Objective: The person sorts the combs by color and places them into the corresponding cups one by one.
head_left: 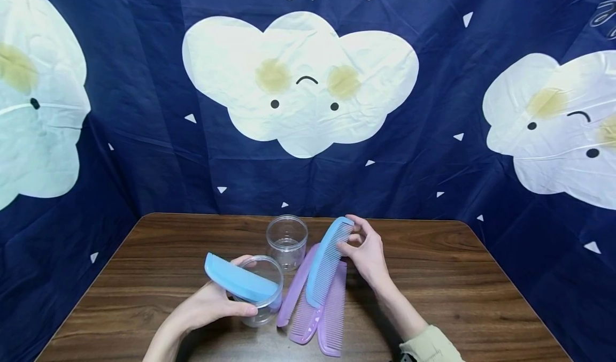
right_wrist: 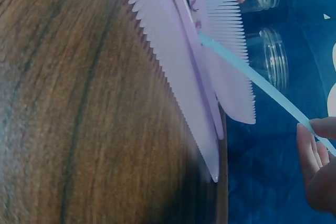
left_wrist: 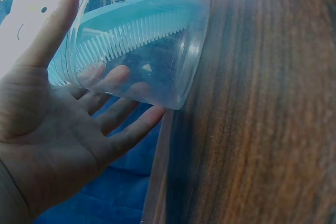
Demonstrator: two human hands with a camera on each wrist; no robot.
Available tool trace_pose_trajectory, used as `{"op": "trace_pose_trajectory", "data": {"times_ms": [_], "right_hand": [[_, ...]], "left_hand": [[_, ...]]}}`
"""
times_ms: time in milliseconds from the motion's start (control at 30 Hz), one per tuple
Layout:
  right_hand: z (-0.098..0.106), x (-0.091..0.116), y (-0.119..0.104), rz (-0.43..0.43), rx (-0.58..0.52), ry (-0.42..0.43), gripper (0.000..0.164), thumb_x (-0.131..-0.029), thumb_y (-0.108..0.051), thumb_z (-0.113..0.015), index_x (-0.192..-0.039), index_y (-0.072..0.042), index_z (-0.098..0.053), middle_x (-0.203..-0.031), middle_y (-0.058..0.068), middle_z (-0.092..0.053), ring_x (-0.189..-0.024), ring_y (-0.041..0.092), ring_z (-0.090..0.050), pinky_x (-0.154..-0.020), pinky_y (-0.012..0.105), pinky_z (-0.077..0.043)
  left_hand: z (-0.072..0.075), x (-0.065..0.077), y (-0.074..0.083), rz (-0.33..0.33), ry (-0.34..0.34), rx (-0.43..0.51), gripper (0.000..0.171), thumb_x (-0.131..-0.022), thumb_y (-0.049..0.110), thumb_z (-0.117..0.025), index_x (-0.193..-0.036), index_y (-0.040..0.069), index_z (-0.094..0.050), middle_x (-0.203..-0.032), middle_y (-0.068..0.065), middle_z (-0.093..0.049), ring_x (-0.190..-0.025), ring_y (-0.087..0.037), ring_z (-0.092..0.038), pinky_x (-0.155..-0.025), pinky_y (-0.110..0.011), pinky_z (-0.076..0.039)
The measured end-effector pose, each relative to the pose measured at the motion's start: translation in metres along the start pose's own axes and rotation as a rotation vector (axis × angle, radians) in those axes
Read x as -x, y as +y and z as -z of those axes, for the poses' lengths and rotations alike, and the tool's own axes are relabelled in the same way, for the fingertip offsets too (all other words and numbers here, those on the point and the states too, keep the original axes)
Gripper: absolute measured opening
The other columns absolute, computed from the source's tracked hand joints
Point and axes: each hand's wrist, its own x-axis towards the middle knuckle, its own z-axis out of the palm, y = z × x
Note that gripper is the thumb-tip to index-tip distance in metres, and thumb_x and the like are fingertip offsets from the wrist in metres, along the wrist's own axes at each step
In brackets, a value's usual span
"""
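Observation:
My left hand [head_left: 212,302] grips a clear plastic jar [head_left: 260,315] around its side, thumb in front. A blue comb [head_left: 238,279] leans inside that jar, its upper end sticking out past the rim to the left. In the left wrist view its teeth [left_wrist: 131,40] show through the wall. My right hand [head_left: 368,252] pinches a second blue comb [head_left: 327,263] by its far end. The lower end of this comb lies over several purple combs [head_left: 332,324] piled on the table. The right wrist view shows it edge-on, slanting up from the pile.
Another clear jar [head_left: 287,239] stands upright behind the held one, close to the purple combs. The wooden table [head_left: 457,292] ends at a dark blue cloth backdrop [head_left: 433,180] printed with white clouds.

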Motion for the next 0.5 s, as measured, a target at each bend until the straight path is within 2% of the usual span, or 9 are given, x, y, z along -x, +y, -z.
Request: {"op": "trace_pose_trajectory", "data": {"times_ms": [133,500], "right_hand": [[0.001,0.001,-0.005,0.027,-0.021,0.012,0.063,-0.076,0.011,-0.079,-0.134,-0.008,-0.063,-0.108,0.02,-0.064,-0.081,0.004,-0.067,-0.065,0.017,-0.054],[0.002,0.004,-0.017,0.092,-0.045,0.033,0.057,-0.079,0.015,-0.076,-0.13,-0.007,-0.065,-0.104,0.019,-0.066,-0.078,0.005,-0.067,-0.064,0.02,-0.057]], "left_hand": [[0.0,0.001,0.0,0.003,-0.001,0.008,0.095,-0.08,0.018,-0.088,-0.156,0.003,-0.033,-0.156,-0.028,-0.043,-0.119,0.002,-0.058,-0.097,-0.015,-0.045],[0.0,0.0,0.001,0.001,-0.003,0.005,0.094,-0.08,0.018,-0.088,-0.156,0.004,-0.034,-0.156,-0.028,-0.043,-0.118,0.0,-0.059,-0.097,-0.015,-0.045]]}}
